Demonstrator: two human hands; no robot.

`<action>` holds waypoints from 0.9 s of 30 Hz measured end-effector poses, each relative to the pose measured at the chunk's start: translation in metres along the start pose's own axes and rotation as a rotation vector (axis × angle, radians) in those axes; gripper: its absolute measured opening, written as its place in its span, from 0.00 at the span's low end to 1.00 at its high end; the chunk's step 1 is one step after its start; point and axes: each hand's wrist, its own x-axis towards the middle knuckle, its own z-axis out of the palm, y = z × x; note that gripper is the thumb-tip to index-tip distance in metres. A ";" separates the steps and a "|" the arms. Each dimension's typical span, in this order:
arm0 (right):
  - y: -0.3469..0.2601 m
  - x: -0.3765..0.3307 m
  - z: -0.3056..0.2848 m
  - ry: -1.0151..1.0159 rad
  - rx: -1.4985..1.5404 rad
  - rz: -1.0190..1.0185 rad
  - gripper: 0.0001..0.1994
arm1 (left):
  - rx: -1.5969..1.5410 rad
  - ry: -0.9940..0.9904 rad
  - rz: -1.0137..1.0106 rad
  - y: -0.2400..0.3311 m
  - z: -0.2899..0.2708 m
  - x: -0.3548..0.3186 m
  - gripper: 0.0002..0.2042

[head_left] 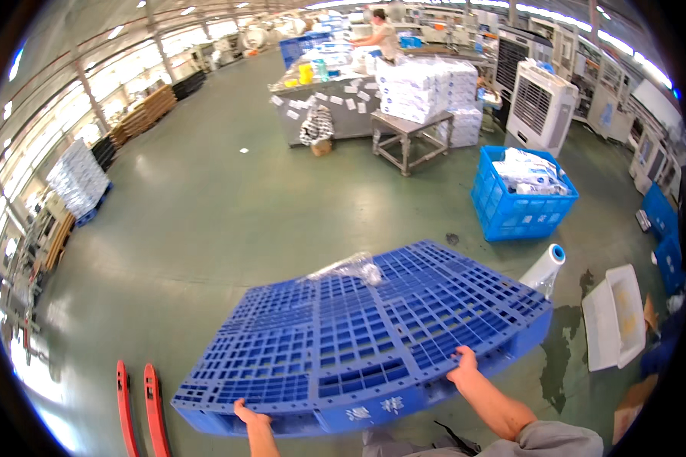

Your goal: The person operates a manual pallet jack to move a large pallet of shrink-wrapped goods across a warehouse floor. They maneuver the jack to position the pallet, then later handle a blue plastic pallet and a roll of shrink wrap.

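Observation:
A large blue plastic pallet with a gridded deck lies across the lower middle, in front of me. My left hand grips its near edge on the left, thumb over the top. Farther right on the same edge, my right hand is closed round the rim; the fingers under it are hidden on both hands. Crumpled clear plastic film rests at the pallet's far edge. Whether the pallet is lifted off the floor I cannot tell.
Red pallet-jack forks lie at lower left. Beyond the pallet's right side are a stretch-film roll, a white tub and a blue crate of white packages. Farther back, a person stands by a grey table.

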 end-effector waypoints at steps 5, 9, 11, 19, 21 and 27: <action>0.130 -0.003 0.104 0.047 -0.358 0.091 0.18 | 0.643 0.184 0.184 0.095 0.125 0.076 0.39; 0.246 0.061 0.092 -0.131 -0.712 0.224 0.19 | 0.882 0.135 0.311 0.051 0.124 0.090 0.24; 0.286 0.053 0.071 -0.675 -1.286 -0.525 0.07 | 0.980 -0.211 0.292 -0.009 0.102 0.088 0.08; 0.305 -0.020 -0.066 -0.954 -1.696 -0.372 0.20 | 0.949 -0.026 -0.732 -0.096 -0.147 0.095 0.09; 0.240 -0.006 -0.107 -0.517 -1.854 -0.229 0.19 | 1.099 0.016 -0.738 -0.109 -0.178 0.095 0.11; 0.099 0.066 -0.297 0.593 -1.432 -0.381 0.14 | 1.544 -0.195 -0.699 -0.053 -0.214 0.164 0.16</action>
